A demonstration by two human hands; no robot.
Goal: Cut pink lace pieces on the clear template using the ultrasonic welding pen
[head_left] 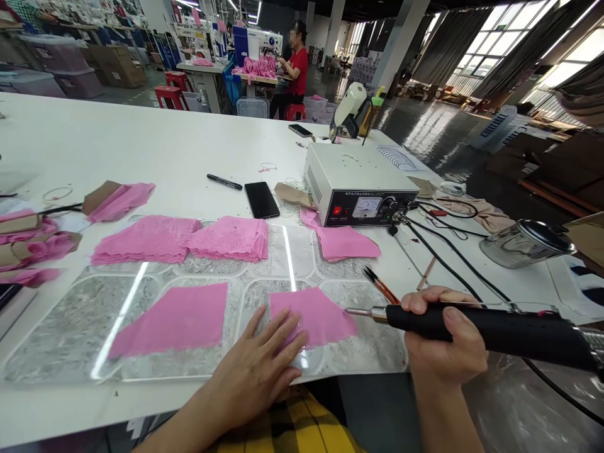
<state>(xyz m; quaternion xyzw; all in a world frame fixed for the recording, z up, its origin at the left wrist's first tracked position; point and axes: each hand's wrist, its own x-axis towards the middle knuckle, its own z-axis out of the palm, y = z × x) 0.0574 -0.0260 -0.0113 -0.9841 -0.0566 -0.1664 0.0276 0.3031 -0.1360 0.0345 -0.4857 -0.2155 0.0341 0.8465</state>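
Though bulky, handpiece (514, 338) in right fist (443, 355)

Boxy off-white metal unit (361, 173), black front: a row of white Chinese characters, too small to read from here.
Blue-and-white sewing machine (258, 44): lettering blurred by distance.

Cloth pc (328, 313) matt; tool tip (365, 313) shiny mtl.
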